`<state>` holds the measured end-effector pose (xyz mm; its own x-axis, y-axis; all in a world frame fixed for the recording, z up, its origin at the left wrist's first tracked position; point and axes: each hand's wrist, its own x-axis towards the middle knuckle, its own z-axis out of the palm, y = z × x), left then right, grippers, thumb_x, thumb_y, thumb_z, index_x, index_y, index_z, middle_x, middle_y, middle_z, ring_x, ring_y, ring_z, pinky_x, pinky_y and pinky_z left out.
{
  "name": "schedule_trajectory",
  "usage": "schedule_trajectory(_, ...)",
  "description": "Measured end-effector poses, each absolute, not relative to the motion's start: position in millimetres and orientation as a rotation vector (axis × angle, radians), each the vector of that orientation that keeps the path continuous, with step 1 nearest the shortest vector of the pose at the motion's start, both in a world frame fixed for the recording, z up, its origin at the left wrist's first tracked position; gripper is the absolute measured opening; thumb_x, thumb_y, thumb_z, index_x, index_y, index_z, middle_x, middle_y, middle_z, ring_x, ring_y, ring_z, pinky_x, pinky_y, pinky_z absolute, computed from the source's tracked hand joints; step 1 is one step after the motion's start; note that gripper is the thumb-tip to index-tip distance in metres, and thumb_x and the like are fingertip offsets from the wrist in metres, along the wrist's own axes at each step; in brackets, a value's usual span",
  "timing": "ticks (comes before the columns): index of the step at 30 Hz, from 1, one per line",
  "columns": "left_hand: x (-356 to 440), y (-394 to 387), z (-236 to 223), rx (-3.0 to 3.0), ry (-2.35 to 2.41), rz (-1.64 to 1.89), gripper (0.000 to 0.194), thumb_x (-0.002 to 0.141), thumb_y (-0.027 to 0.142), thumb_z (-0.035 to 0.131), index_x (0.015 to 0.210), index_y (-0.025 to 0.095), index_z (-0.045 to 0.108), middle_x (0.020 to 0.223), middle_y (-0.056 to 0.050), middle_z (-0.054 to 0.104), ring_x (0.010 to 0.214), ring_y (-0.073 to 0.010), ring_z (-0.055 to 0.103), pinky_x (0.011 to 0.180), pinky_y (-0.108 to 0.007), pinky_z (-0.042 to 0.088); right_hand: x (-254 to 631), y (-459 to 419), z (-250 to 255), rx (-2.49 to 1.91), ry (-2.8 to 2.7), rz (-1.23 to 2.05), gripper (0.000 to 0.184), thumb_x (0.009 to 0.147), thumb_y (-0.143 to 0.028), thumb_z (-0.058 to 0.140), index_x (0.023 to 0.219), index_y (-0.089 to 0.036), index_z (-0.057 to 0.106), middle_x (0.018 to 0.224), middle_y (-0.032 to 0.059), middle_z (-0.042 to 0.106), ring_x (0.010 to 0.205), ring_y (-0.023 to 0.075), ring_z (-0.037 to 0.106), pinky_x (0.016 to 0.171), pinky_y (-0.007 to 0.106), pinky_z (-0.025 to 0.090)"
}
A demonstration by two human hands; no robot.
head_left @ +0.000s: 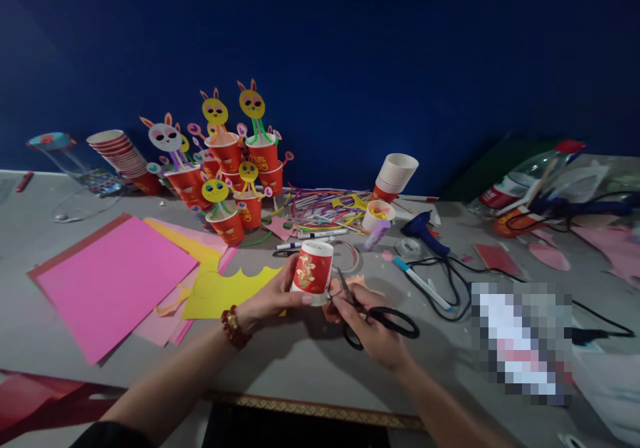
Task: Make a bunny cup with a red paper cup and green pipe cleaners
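My left hand (273, 298), with a beaded bracelet (234, 327) at the wrist, grips a red and white paper cup (314, 271) that bears a gold figure. The cup is held above the table in front of me. My right hand (373, 331) is closed on black-handled scissors (393, 321), whose blades point up and left beside the cup's lower right edge. Whether the blades touch the cup I cannot tell. A salmon-coloured paper scrap (367, 284) lies behind my right hand, partly hidden by it.
Several finished rabbit-faced cups (227, 155) stand at the back left. Pink sheets (120, 281) and scalloped yellow paper (210, 295) lie left. Behind the cup are coloured pipe cleaners (320, 209). A blue glue gun (425, 231) with a cord, a marker (423, 285) and a bottle (525, 185) sit right.
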<state>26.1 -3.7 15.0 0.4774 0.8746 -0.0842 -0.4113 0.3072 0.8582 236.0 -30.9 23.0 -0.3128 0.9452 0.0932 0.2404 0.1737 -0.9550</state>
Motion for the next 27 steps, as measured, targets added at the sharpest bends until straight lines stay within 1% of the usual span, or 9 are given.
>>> schedule_trajectory(3, 28.8, -4.6, 9.1, 0.893, 0.713, 1.004, 0.073, 0.063, 0.030, 0.089, 0.126, 0.019, 0.054, 0.118, -0.012, 0.068, 0.105, -0.0271, 0.065, 0.095, -0.038, 0.046, 232.4, -29.7, 24.2, -1.162, -1.632, 1.216, 0.031, 0.093, -0.043, 0.058, 0.073, -0.020, 0.061, 0.069, 0.0011, 0.067, 0.062, 0.0145, 0.064, 0.058, 0.023, 0.051)
schedule_trajectory(6, 32.3, -6.3, 5.7, 0.864, 0.765, 1.059, 0.073, 0.062, 0.033, 0.089, 0.125, 0.018, 0.055, 0.119, -0.013, 0.068, 0.108, -0.0293, 0.064, 0.098, -0.041, 0.045, 228.6, -27.5, 24.8, -1.148, -1.454, 1.297, 0.030, 0.091, -0.045, 0.061, 0.074, -0.020, 0.063, 0.064, -0.0008, 0.067, 0.056, 0.0130, 0.062, 0.056, 0.023, 0.050)
schedule_trajectory(10, 36.8, -10.4, 4.9, 0.886, 0.788, 1.153, 0.074, 0.063, 0.036, 0.089, 0.127, 0.019, 0.055, 0.128, -0.014, 0.065, 0.118, -0.0324, 0.060, 0.104, -0.046, 0.042, 226.2, -25.9, 24.8, -1.096, -1.172, 1.544, 0.030, 0.085, -0.049, 0.067, 0.079, -0.019, 0.066, 0.066, 0.0001, 0.072, 0.051, 0.0117, 0.062, 0.053, 0.022, 0.050)
schedule_trajectory(14, 37.6, -12.7, 6.0, 0.988, 0.734, 1.179, 0.072, 0.062, 0.041, 0.089, 0.123, 0.020, 0.058, 0.130, -0.014, 0.063, 0.117, -0.0318, 0.060, 0.102, -0.045, 0.045, 224.5, -27.2, 24.2, -1.017, -0.922, 1.788, 0.039, 0.081, -0.054, 0.069, 0.076, -0.015, 0.067, 0.061, 0.0032, 0.071, 0.046, 0.0119, 0.060, 0.046, 0.022, 0.049)
schedule_trajectory(18, 28.2, -7.9, 9.5, 1.154, 0.661, 1.059, 0.083, 0.053, 0.047, 0.092, 0.124, 0.019, 0.060, 0.126, -0.015, 0.065, 0.109, -0.0333, 0.064, 0.095, -0.043, 0.050, 224.4, -31.9, 24.9, -1.028, -0.986, 1.724, 0.038, 0.082, -0.055, 0.068, 0.080, -0.017, 0.069, 0.062, 0.0018, 0.070, 0.052, 0.0150, 0.064, 0.051, 0.025, 0.053)
schedule_trajectory(19, 25.3, -6.4, 10.4, 1.193, 0.666, 1.033, 0.081, 0.053, 0.048, 0.092, 0.121, 0.018, 0.062, 0.121, -0.015, 0.068, 0.106, -0.0334, 0.065, 0.094, -0.044, 0.050, 225.1, -33.2, 25.6, -1.047, -1.077, 1.670, 0.036, 0.083, -0.055, 0.068, 0.079, -0.018, 0.070, 0.064, 0.0013, 0.069, 0.056, 0.0157, 0.065, 0.054, 0.025, 0.054)
schedule_trajectory(21, 21.3, -4.8, 12.0, 1.235, 0.711, 1.021, 0.070, 0.057, 0.046, 0.090, 0.116, 0.017, 0.064, 0.109, -0.013, 0.072, 0.103, -0.0333, 0.066, 0.094, -0.045, 0.050, 227.1, -35.2, 27.3, -1.077, -1.279, 1.557, 0.035, 0.087, -0.053, 0.065, 0.076, -0.020, 0.071, 0.068, 0.0012, 0.069, 0.063, 0.0159, 0.065, 0.060, 0.026, 0.054)
schedule_trajectory(23, 20.7, -5.6, 14.1, 1.242, 0.744, 1.061, 0.064, 0.061, 0.042, 0.089, 0.115, 0.018, 0.065, 0.105, -0.012, 0.073, 0.108, -0.0343, 0.064, 0.097, -0.047, 0.048, 229.2, -36.5, 28.6, -1.075, -1.385, 1.515, 0.035, 0.090, -0.051, 0.061, 0.076, -0.020, 0.071, 0.071, 0.0016, 0.069, 0.065, 0.0153, 0.065, 0.062, 0.025, 0.052)
schedule_trajectory(27, 25.6, -11.6, 19.4, 1.246, 0.702, 1.166, 0.071, 0.061, 0.042, 0.088, 0.123, 0.021, 0.060, 0.115, -0.013, 0.070, 0.121, -0.0365, 0.057, 0.103, -0.050, 0.045, 231.2, -38.0, 27.7, -1.012, -1.319, 1.643, 0.033, 0.091, -0.048, 0.060, 0.080, -0.019, 0.069, 0.073, 0.0026, 0.071, 0.063, 0.0146, 0.064, 0.063, 0.026, 0.052)
